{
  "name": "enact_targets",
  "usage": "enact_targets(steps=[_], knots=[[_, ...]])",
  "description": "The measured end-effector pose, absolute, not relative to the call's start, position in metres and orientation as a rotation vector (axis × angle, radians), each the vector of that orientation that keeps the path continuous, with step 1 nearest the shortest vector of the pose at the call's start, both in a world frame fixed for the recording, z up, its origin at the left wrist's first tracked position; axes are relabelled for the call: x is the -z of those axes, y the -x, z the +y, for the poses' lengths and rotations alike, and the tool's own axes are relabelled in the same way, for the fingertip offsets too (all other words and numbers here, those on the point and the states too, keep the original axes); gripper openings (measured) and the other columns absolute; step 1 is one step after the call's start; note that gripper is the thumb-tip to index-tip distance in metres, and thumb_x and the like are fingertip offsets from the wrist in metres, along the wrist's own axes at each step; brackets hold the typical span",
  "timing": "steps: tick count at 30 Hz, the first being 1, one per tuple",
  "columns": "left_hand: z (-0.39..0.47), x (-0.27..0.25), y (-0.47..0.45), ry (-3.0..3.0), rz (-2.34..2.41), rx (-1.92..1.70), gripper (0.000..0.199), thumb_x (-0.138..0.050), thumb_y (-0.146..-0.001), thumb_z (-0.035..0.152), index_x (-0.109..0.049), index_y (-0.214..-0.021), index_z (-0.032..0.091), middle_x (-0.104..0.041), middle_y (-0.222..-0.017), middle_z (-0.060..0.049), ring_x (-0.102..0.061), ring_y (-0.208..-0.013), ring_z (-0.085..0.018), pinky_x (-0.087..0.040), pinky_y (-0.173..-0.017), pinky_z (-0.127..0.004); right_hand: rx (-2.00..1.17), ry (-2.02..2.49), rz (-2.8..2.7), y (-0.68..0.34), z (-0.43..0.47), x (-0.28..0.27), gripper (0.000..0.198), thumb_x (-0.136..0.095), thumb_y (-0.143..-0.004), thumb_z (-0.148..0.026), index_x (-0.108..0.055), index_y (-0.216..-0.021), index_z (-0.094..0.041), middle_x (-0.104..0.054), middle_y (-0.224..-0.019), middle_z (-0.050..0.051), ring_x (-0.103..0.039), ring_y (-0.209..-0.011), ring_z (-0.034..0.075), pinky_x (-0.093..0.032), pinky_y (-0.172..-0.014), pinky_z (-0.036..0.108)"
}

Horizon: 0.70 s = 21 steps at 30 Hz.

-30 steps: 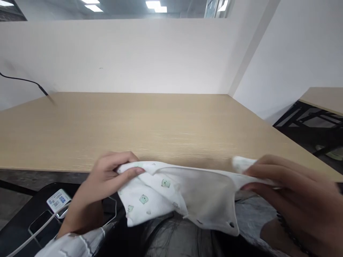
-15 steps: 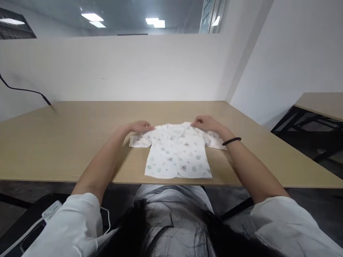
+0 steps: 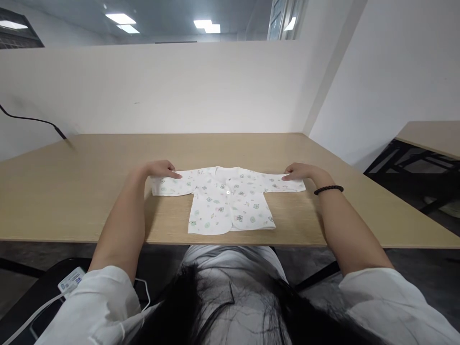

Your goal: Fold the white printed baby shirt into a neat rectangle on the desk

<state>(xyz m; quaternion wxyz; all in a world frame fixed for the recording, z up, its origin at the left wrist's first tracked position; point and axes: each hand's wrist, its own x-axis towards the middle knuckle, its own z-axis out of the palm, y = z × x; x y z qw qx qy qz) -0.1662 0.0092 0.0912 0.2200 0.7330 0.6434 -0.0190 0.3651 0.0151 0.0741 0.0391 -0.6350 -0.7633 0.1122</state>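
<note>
A small white baby shirt (image 3: 230, 201) with a print of little animals and green spots lies flat near the table's front edge, neck away from me and sleeves stretched out to both sides. One button shows at its front. My left hand (image 3: 162, 168) is closed on the upper edge of the left sleeve, close to its cuff. On the other side, my right hand (image 3: 299, 171) has its fingers closed on the upper edge of the right sleeve near the cuff. A dark braided bracelet (image 3: 328, 189) circles my right wrist.
The wooden table (image 3: 89, 191) ends at a white wall (image 3: 201, 91) with a window above. A black cable (image 3: 39, 120) reaches the table's back left. Another table (image 3: 431, 136) stands at right. A white device with a cord (image 3: 71, 281) lies below, left.
My hands have moved apart, from the shoulders out toward the cuffs. The sleeves now lie straighter and extend further to the sides.
</note>
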Motion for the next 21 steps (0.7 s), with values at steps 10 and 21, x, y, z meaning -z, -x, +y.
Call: enact_targets(steps=[10, 21], knots=[[-0.009, -0.064, 0.033, -2.429, 1.482, -0.599, 0.037, -0.054, -0.087, 0.05, -0.066, -0.102, 0.019, -0.073, -0.099, -0.011, -0.064, -0.09, -0.026, -0.044, -0.082, -0.033, -0.337, 1.447, -2.368, -0.195, 0.0, -0.074, 0.016, -0.057, -0.087, -0.02, -0.066, -0.1, -0.018, -0.072, -0.099, 0.012, -0.061, -0.083, 0.024, -0.039, -0.068, 0.03], [-0.012, -0.035, 0.017, -2.263, 1.179, -0.649, 0.016, -0.069, -0.071, 0.034, -0.071, -0.073, 0.019, -0.071, -0.077, -0.005, -0.061, -0.071, -0.019, -0.045, -0.074, -0.031, -0.65, 1.111, -2.459, -0.206, 0.002, -0.036, 0.017, -0.053, -0.085, -0.019, -0.065, -0.097, -0.016, -0.066, -0.086, 0.005, -0.054, -0.072, 0.016, -0.04, -0.066, 0.027]])
